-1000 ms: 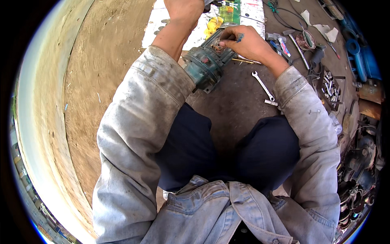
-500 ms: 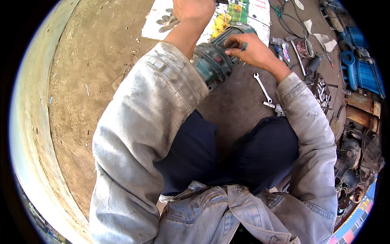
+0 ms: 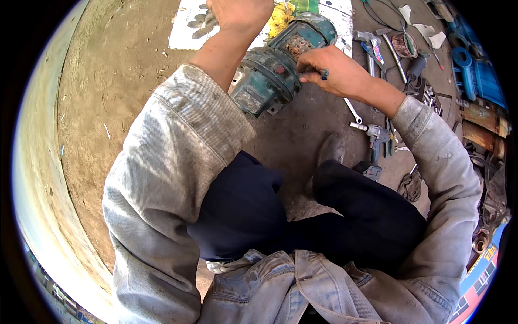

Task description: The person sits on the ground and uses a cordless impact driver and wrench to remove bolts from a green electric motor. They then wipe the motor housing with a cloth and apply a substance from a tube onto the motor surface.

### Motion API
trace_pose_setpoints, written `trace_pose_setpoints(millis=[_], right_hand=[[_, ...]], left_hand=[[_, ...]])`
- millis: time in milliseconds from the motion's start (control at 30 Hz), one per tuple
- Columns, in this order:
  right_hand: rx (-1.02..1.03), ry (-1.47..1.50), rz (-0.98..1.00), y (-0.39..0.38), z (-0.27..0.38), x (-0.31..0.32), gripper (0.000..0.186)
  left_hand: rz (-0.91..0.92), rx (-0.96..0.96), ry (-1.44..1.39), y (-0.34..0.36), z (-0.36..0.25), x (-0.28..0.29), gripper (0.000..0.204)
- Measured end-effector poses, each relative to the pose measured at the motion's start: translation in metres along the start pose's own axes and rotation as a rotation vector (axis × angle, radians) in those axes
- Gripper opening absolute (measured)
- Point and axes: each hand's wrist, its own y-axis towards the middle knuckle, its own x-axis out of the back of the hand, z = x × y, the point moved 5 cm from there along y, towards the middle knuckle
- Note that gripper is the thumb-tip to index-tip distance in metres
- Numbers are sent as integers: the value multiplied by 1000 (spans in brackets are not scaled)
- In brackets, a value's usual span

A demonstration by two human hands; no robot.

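A worn green electric motor or gear unit (image 3: 270, 75) lies on the ground ahead of me, with a red spot on its flange and a rusty patch on its upper part. My right hand (image 3: 337, 73) is at its right side, thumb and fingers drawn together in a pinch. A small dark bit shows at the fingers; I cannot make out what it is. My left hand (image 3: 243, 12) is beyond the unit's left side at the top edge of the view. Its fingers are cut off, so whatever it holds is hidden.
A white printed sheet (image 3: 183, 38) with a grey glove (image 3: 202, 22) lies beyond. To the right are a combination wrench (image 3: 353, 110), a cordless impact wrench (image 3: 375, 135), a hammer (image 3: 394, 54), a round tin (image 3: 404, 46) and blue metal parts (image 3: 483, 89). My boot (image 3: 332, 148) stands nearby.
My right leg has swung outward, uncovering the boot and the impact wrench. The view has shifted, and more of the green unit shows. My right hand stays pinched beside it.
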Motion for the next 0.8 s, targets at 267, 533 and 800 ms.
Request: trace_pose_setpoints(millis=[267, 533, 800], right_hand=[[-48, 66, -167, 9, -28, 11, 21], [178, -6, -38, 60, -9, 24, 20], [326, -31, 62, 73, -6, 8, 18]], left_hand=[[272, 332, -420, 1, -6, 71, 16], [124, 335, 41, 8, 16, 134, 20], [274, 413, 28, 1, 35, 163, 20]])
